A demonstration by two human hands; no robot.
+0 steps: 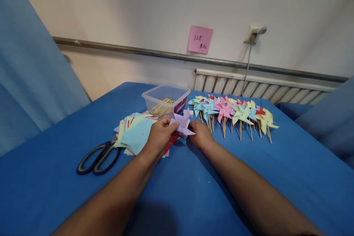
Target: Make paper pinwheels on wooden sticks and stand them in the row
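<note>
While left hand pinches: purple pinwheel — apparently unmounted
Right hand: grip unclear
Three o'clock: pinwheels — seemingly done
Nine o'clock: paper remains

Craft workroom, pinwheels, scissors, wall radiator

Bare forearms, bare fingers
</note>
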